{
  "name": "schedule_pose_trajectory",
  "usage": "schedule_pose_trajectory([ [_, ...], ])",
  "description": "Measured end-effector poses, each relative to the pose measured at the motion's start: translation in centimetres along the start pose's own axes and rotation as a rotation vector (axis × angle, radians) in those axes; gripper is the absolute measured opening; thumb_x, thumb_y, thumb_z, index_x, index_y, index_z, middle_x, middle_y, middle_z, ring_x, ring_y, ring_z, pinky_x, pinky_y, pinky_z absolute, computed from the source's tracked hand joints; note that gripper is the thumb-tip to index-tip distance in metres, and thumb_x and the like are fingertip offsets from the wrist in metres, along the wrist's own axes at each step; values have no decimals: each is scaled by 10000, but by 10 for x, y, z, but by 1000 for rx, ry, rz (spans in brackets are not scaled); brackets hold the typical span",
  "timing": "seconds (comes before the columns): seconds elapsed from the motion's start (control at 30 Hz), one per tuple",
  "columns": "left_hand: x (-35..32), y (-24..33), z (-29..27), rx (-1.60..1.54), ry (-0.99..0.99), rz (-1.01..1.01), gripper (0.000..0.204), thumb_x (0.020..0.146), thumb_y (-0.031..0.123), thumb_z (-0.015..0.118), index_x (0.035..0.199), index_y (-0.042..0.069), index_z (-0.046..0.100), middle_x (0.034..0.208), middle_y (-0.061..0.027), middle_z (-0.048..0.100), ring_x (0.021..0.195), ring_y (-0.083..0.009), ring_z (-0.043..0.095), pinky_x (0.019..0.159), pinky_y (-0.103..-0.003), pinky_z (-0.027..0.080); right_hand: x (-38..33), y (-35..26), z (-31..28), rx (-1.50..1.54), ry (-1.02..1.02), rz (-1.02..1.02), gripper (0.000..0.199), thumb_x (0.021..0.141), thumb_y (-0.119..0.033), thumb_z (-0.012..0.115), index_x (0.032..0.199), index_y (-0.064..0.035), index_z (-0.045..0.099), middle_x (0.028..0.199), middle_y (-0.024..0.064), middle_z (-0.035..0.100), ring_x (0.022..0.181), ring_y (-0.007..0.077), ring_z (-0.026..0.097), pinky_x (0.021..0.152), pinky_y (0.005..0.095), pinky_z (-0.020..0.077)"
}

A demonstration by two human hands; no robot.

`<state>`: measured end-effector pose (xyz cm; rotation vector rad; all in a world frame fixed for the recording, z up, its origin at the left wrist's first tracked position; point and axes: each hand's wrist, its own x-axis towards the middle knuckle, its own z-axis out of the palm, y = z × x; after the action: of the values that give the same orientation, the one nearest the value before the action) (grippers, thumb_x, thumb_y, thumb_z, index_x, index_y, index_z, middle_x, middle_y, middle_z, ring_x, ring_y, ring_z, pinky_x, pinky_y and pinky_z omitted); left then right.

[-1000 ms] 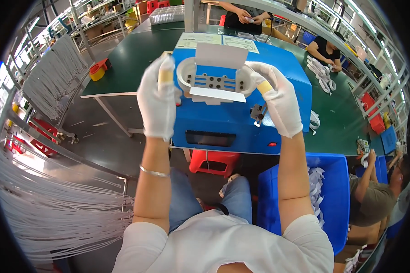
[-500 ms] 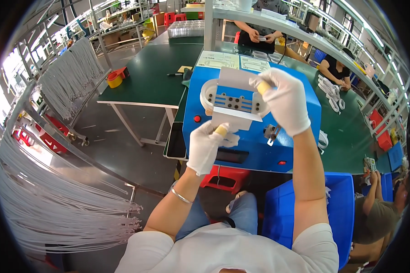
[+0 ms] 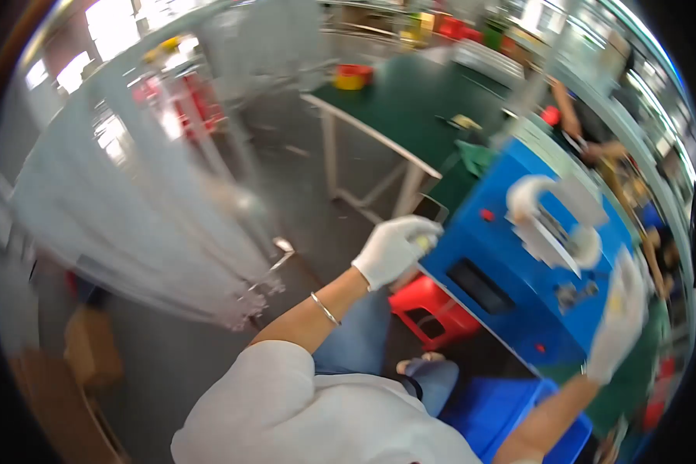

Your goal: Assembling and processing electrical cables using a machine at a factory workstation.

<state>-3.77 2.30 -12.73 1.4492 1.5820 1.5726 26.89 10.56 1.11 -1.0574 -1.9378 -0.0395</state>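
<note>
My left hand (image 3: 397, 249), in a white glove with a yellowish fingertip cover, hovers at the near left edge of the blue machine (image 3: 472, 232). Its fingers are loosely curved and apart, with nothing visible in them. To the machine's right, my right hand (image 3: 620, 313) is blurred, its gloved fingers stretched out and empty. On top of the machine sits a white ring-shaped fixture (image 3: 527, 193) with raised white flaps (image 3: 549, 241), apart from both hands. Motion blur hides its inner details.
Long pale cords (image 3: 155, 209) hang in bundles from a rack at left. A red stool (image 3: 438, 313) and a blue bin (image 3: 491, 414) stand below the machine. Behind is a green table (image 3: 410, 108) with a yellow-red tape roll (image 3: 352, 76). Other people work at far right.
My view has swung left, so the machine now appears further right and tilted. Both hands have left the white flaps, the left drawing back leftward and the right moving off to the machine's right side.
</note>
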Motion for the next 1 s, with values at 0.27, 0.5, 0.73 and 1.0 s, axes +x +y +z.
schedule_pose_trajectory([
  [0.27,-53,20,-253,503,1466,239,375,842,97,611,1190,-25,542,1103,-139,591,1030,-251,577,925,-330,425,-79,21,20,253,-93,357,253,961,-127,461,1063,44,616,942,106,632,795,156,588,756,274,477],
  [0.5,-51,22,-281,1083,1128,-20,335,910,238,480,1120,18,620,987,-167,660,911,-277,636,820,-354,466,-87,-7,44,569,-313,146,148,916,-106,537,887,26,596,850,88,606,775,152,572,750,260,467],
  [0.73,-113,103,-216,-659,263,166,264,916,237,464,942,-3,571,722,-111,571,644,-229,590,558,-327,480,-85,-18,35,662,-396,258,225,908,-170,563,853,42,611,823,101,602,754,175,578,720,274,467],
  [1.0,-75,40,23,-377,-895,-403,223,941,199,494,992,6,593,784,-26,613,583,-57,531,477,-223,427,-46,-133,91,1585,-1370,465,513,904,-157,558,1359,13,392,1214,129,544,1042,156,551,921,298,438],
])
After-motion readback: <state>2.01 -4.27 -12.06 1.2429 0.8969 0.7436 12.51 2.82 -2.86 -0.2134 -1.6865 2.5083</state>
